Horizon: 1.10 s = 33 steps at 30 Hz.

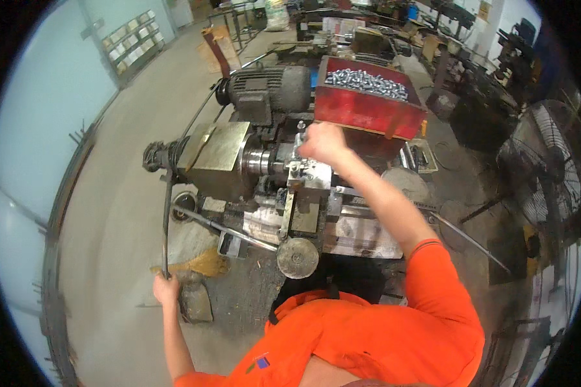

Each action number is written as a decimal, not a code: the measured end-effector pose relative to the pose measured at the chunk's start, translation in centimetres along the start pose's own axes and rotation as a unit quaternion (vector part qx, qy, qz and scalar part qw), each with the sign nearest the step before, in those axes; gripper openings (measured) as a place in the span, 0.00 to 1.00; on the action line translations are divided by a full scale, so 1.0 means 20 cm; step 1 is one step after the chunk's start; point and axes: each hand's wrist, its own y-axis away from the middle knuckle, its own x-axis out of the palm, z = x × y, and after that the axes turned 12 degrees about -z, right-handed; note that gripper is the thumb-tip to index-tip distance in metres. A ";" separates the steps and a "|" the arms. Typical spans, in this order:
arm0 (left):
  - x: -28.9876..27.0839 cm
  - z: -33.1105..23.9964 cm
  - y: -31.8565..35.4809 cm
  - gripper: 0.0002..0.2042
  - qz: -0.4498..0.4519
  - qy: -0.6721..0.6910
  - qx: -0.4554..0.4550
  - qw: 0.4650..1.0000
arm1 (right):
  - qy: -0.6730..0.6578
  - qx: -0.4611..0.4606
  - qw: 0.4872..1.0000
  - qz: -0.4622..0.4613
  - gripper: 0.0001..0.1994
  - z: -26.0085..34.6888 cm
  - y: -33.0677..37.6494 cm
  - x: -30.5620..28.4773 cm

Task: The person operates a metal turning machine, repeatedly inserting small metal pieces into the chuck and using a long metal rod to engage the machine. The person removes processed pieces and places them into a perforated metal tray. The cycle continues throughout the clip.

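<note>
My left hand (166, 288) is closed around the lower end of a long dark metal lever (168, 226), which runs up to the left end of a small lathe's headstock (216, 158). Over the tool post (311, 173), just right of the shiny spindle chuck (258, 161), my right hand (324, 143) is closed with its fingers curled. Whatever those fingers hold is hidden by the hand itself. An upright metal bolt (301, 126) stands beside the fingertips.
Behind the tool post sits a red bin (361, 115) full of small shiny metal parts (368, 84). A grey motor (271, 89) stands behind the headstock. A round handwheel (297, 257) and a slanting bar (226, 229) jut toward me. A brush (206, 263) lies lower left; a fan (542, 161) stands right.
</note>
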 end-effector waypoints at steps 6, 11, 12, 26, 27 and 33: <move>-0.14 -0.37 -0.14 0.18 -0.002 -0.051 0.146 0.988 | 0.006 0.050 0.976 -0.213 0.29 -0.55 -0.10 -0.29; -0.13 -0.81 -0.08 0.13 0.078 0.404 0.255 0.875 | -0.199 -0.080 0.930 -0.299 0.25 -0.41 0.38 -0.21; -0.09 -0.90 -0.05 0.13 0.074 0.346 0.309 0.883 | -0.222 -0.087 0.908 -0.344 0.22 -0.40 0.56 -0.14; 0.61 -1.19 -0.13 0.08 0.423 0.294 0.291 0.806 | 0.138 0.787 0.601 -0.016 0.17 -0.44 3.66 -0.02; 0.58 -1.23 -0.10 0.08 0.413 0.288 0.308 0.807 | 0.166 0.798 0.579 -0.007 0.16 -0.48 3.79 -0.04; 0.50 -1.23 -0.05 0.07 0.408 0.282 0.276 0.823 | 0.156 0.775 0.612 0.036 0.15 -0.71 3.76 -0.01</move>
